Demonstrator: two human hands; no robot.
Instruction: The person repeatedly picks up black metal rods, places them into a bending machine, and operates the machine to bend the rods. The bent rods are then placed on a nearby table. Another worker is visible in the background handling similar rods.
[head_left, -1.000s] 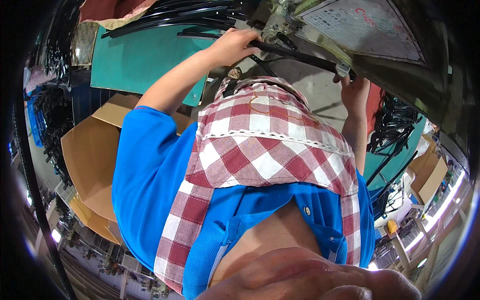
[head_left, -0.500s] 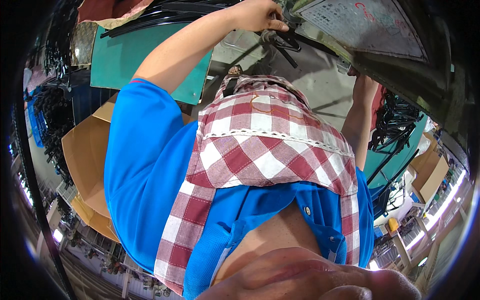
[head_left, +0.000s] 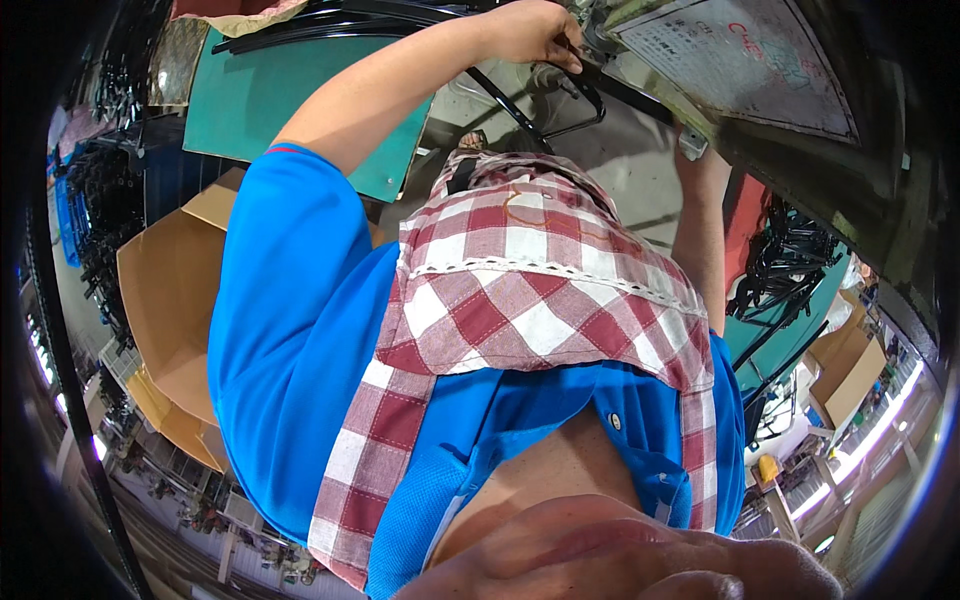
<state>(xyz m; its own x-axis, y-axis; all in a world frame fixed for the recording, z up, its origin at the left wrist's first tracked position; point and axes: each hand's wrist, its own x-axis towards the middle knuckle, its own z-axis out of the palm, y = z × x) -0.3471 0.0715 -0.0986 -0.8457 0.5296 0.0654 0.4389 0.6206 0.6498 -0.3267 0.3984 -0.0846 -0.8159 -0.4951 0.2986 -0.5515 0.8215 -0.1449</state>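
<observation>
My left hand (head_left: 548, 42) is closed, thumb and fingers pinching a black metal bar (head_left: 630, 95) at the machine's edge. The bar slants from those fingers down toward my right hand (head_left: 694, 158). That hand is raised against the lower corner of the machine (head_left: 790, 150), by a small pale metal fitting (head_left: 692, 142); its fingers are mostly hidden. Below my left hand hangs a bent black rod frame (head_left: 575, 128) with a rounded corner. Whether it joins the held bar, I cannot tell.
At left, a green tabletop (head_left: 300, 110) bears black strips (head_left: 330, 35), with an open cardboard box (head_left: 170, 300) below it. The machine's plated housing overhangs the upper right. More black bent parts (head_left: 790, 260) lie at right on another green surface (head_left: 760, 335).
The bent rod frame below my left hand has swung and shows a longer side toward the left. My right hand has shifted slightly left. My left hand keeps its pinch on the bar.
</observation>
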